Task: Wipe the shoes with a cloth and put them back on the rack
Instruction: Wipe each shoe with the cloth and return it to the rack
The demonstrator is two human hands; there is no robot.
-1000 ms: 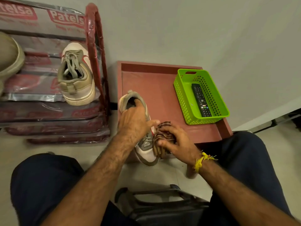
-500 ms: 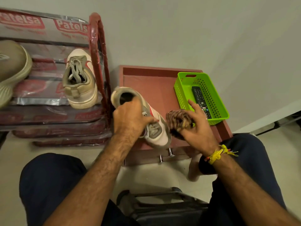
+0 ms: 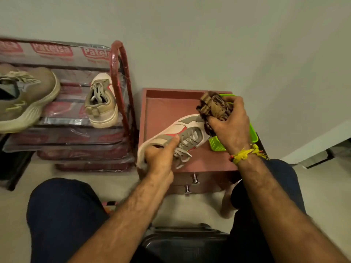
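Wiping is happening now: left hand (image 3: 159, 160) is gripping the sneaker (image 3: 182, 133), right hand (image 3: 230, 124) is clutching the cloth (image 3: 212, 107) (its mate (image 3: 101, 103) is sitting on the rack (image 3: 121, 88)); shelving remains.

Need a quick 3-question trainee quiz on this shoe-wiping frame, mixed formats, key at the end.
1. True or false: the left hand grips the grey, white and red laced sneaker at its heel end.
2. Multiple choice: the brown checked cloth is (A) lying on the floor, (B) bunched in the right hand at the sneaker's toe, (C) hanging on the rack.
3. Fill in: the beige laced sneaker stands on a shelf of the red metal shoe rack, next to an ___ sneaker with a thick ridged sole.

Key: 1 true; 2 B; 3 olive.
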